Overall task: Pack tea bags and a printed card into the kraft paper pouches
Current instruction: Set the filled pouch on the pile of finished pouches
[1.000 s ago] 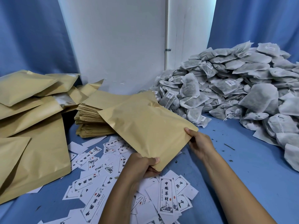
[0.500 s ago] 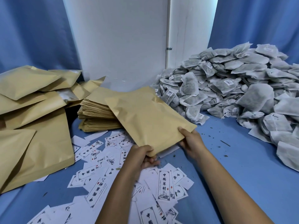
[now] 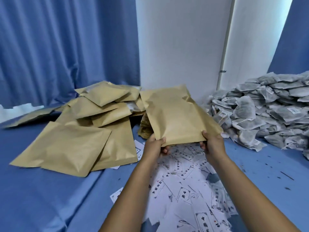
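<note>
Filled pouches [image 3: 75,144]: heaped at left on blue cloth [image 3: 41,190].
Left hand [image 3: 154,145]: fingers curled round near left corner of pouch [image 3: 175,114], thumb on top.
Pouch: held up over cards [image 3: 192,185], tilted away, bulging.
Right hand [image 3: 212,144]: pinching near right corner, thumb on top.
Tea bags [image 3: 260,111]: piled at right, apart from pouch.
</note>
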The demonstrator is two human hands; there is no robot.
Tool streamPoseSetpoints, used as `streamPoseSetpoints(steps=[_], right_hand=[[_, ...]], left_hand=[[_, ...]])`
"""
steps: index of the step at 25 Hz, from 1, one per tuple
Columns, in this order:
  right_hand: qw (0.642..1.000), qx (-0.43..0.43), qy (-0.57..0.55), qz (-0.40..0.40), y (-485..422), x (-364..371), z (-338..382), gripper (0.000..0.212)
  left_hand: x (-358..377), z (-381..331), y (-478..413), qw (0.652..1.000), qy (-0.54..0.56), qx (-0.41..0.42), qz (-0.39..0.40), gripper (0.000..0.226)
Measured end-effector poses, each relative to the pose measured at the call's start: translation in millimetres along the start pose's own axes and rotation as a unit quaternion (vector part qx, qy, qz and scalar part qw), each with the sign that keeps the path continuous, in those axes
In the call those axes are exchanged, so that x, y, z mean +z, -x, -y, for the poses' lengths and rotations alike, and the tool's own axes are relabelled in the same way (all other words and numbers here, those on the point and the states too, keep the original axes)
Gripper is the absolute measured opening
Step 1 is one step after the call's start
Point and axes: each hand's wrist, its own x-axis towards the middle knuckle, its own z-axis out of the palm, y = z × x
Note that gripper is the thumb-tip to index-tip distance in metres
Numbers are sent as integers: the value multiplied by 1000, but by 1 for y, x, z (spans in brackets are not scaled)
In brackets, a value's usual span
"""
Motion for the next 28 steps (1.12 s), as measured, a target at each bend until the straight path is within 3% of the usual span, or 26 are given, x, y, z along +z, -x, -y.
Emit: streamPoseSetpoints(steps=[7, 10, 11, 12, 13, 14, 15, 17, 19, 21, 23, 26, 28], right_hand=[[987, 117, -87, 69, 19, 139, -54, 14], [923, 138, -271, 236, 2, 211, -37, 22], [915, 131, -258, 283, -8, 226, -30, 35], [933, 95, -164, 307, -20, 234, -25, 47], [952, 24, 25, 305, -33, 234, -26, 58], [931, -58, 255, 255, -52, 225, -34, 66], [860, -140, 447, 204, -69, 208, -45, 73], [730, -167, 644, 159, -95, 171, -63, 83], [657, -185, 716, 148, -111, 142, -79, 77], [585, -280, 752, 118, -113, 124, -87, 59], [544, -370, 749, 84, -106, 110, -90, 42], [541, -415, 728, 62, -91, 99, -81, 23], [582, -430, 689, 43, -81, 99, -76, 21]], left_hand=[[-123, -34, -35, 992, 41, -30, -116, 12], [-161, -104, -82, 975, 175, 3, -139, 15], [-170, -131, -95, 969, 218, 1, -119, 16], [-177, -150, -105, 973, 206, -21, -100, 25], [-185, -160, -114, 984, 141, -53, -92, 33], [-190, -163, -121, 991, 54, -84, -92, 34], [-194, -159, -124, 989, -32, -113, -91, 32], [-199, -144, -129, 978, -134, -135, -91, 25], [-198, -127, -133, 976, -150, -135, -76, 16], [-188, -112, -134, 977, -149, -145, -55, 10], [-176, -100, -131, 975, -160, -147, -33, 5], [-155, -84, -128, 974, -177, -143, 3, 11], [-138, -75, -124, 975, -166, -145, 22, 25]])
